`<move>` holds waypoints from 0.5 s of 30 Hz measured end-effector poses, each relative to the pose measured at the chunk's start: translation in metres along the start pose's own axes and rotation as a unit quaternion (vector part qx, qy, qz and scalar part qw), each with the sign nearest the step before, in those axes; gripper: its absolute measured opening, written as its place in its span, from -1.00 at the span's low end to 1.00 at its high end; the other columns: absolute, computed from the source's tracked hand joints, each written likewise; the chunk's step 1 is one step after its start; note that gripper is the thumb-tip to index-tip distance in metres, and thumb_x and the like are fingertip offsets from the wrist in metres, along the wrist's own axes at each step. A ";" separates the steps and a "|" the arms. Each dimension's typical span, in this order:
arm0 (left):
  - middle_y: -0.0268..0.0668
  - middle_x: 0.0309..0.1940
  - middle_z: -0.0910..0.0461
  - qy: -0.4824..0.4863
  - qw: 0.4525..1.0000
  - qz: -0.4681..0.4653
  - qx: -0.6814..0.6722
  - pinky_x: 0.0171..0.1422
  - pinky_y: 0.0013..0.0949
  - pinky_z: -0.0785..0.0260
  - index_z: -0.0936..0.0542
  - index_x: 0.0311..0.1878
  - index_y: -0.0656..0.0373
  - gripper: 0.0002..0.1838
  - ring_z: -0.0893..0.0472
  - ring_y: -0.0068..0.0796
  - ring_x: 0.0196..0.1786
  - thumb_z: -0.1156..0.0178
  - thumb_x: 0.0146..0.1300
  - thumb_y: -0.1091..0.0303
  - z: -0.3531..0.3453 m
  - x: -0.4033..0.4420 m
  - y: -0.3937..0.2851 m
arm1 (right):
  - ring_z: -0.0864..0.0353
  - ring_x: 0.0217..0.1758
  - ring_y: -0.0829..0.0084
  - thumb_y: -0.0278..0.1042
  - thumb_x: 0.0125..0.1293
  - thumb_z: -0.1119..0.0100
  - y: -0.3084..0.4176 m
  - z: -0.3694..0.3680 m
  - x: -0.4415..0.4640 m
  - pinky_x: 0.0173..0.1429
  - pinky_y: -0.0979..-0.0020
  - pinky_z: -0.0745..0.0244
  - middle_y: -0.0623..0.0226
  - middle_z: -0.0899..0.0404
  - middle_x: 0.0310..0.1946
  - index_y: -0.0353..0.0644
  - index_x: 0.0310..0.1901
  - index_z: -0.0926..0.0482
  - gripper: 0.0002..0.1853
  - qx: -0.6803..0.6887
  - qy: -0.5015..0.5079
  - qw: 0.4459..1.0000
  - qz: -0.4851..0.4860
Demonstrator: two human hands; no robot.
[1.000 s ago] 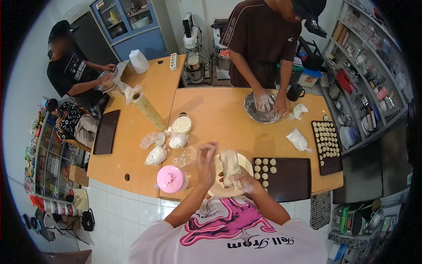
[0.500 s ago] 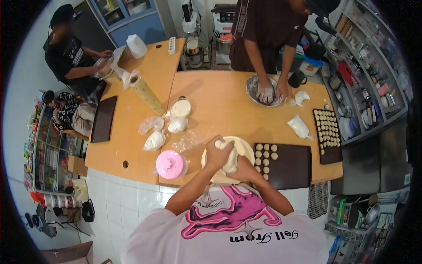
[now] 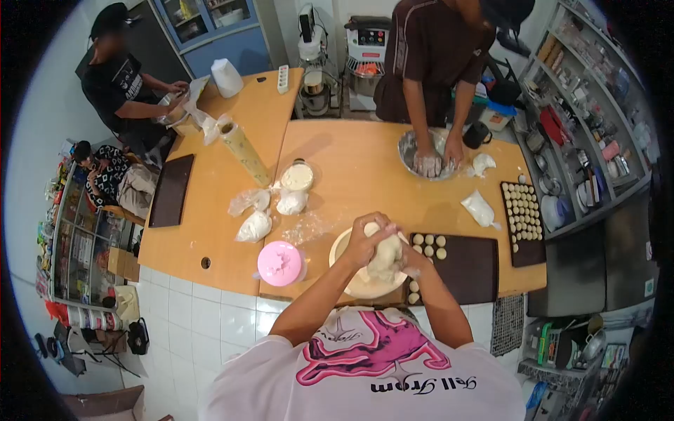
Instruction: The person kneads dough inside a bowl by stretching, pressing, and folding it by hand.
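Note:
A lump of pale dough point(image 3: 385, 261) is held up over a cream-coloured bowl point(image 3: 342, 275). My left hand point(image 3: 363, 245) wraps round its upper left side, fingers closed, and a bit of dough bulges above the thumb. On the other side, my right hand point(image 3: 413, 261) presses against the dough; it is slightly blurred and its fingers are partly hidden. Just right of the bowl lies a dark baking tray point(image 3: 463, 270) with several small round dough pieces point(image 3: 430, 245) on its left part. My right forearm covers some of them.
A pink-lidded container point(image 3: 279, 264) stands left of the bowl. Bags of white powder point(image 3: 254, 226) and a plastic roll point(image 3: 244, 154) lie beyond. Across the table a co-worker's hands point(image 3: 428, 163) work in a metal bowl point(image 3: 407, 151). A filled tray point(image 3: 523, 221) sits far right.
The dough has turned and spread between my hands, its bulk now higher and to the right. My right hand has moved up and right. The whole view has shifted slightly.

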State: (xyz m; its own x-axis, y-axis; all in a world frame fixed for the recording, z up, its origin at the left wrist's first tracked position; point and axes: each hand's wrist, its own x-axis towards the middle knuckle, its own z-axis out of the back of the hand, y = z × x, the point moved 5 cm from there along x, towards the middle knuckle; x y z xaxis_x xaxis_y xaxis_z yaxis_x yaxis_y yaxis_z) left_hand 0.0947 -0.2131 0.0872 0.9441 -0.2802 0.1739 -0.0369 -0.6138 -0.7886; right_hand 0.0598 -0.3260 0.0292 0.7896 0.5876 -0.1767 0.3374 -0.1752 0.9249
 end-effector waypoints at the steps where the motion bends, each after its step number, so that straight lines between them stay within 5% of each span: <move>1: -0.24 -0.49 -0.50 -0.007 1.000 -0.019 0.009 0.01 -0.09 -0.46 -0.45 -0.49 0.21 -0.82 -0.54 -0.44 -0.34 -0.19 0.22 0.47 -0.001 -0.001 0.002 | -0.42 0.18 0.44 -0.22 -0.32 -0.62 -0.002 -0.006 0.000 0.25 0.36 -0.35 0.35 -0.42 0.08 -0.19 0.24 -0.28 0.00 0.012 0.000 0.999 0.036; 3: -0.28 -0.49 -0.51 -0.056 0.995 -0.015 0.082 -0.03 -0.19 -0.49 -0.47 -0.48 0.23 -0.77 -0.54 -0.47 -0.36 -0.15 0.30 0.37 0.005 -0.002 0.004 | -0.41 0.18 0.45 -0.28 -0.32 -0.62 -0.003 -0.019 -0.002 0.23 0.34 -0.36 0.37 -0.44 0.06 -0.18 0.24 -0.27 -0.01 0.181 -0.007 0.982 0.043; 9: -0.37 -0.61 -0.48 -0.107 0.907 -0.063 0.403 -0.36 -0.46 -0.31 -0.51 -0.47 0.26 -0.71 -0.41 -0.65 -0.48 -0.15 0.32 0.27 0.018 0.005 -0.005 | -0.59 -0.09 0.45 -0.50 -0.10 -0.44 -0.025 -0.021 0.005 0.02 0.38 -0.50 0.32 -0.56 -0.13 -0.26 0.10 -0.40 -0.35 0.006 -0.167 0.986 -0.008; 15: -0.28 -0.71 -0.45 -0.152 0.865 -0.069 0.474 -0.45 -0.38 -0.28 -0.57 -0.48 0.33 -0.64 -0.38 -0.59 -0.60 -0.11 0.31 0.22 0.031 0.027 -0.010 | -0.59 -0.18 0.48 -0.49 -0.01 -0.33 -0.026 -0.019 0.011 -0.10 0.43 -0.49 0.35 -0.60 -0.21 -0.29 0.00 -0.50 -0.54 -0.033 -0.206 0.977 0.037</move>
State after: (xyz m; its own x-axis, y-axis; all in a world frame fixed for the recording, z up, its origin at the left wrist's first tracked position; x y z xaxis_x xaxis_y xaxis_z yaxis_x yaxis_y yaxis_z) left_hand 0.1312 -0.1915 0.0814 0.9662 0.0433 0.2543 0.2309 0.2945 -0.9273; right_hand 0.0499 -0.3003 0.0090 0.9548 0.2045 -0.2157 0.2476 -0.1458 0.9578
